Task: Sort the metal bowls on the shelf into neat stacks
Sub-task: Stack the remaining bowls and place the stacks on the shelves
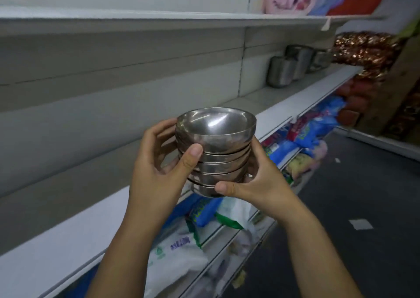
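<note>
A stack of several nested metal bowls (216, 147) is held in the air in front of the grey shelf (68, 225), over its front edge. My left hand (159, 168) grips the stack's left side, thumb pressed on the upper bowls. My right hand (256, 179) cups the right side and the bottom, its thumb lying across the lowest bowl. The top bowl sits slightly tilted, its shiny inside showing. The fingers behind the stack are mostly hidden.
Metal cups or canisters (293, 66) stand far along the same shelf. Shiny copper scrubbers (363, 50) hang at the right end. Packaged goods in blue and white bags (204, 225) fill the lower shelf. An upper shelf (159, 18) runs overhead. The dark aisle floor (363, 206) lies right.
</note>
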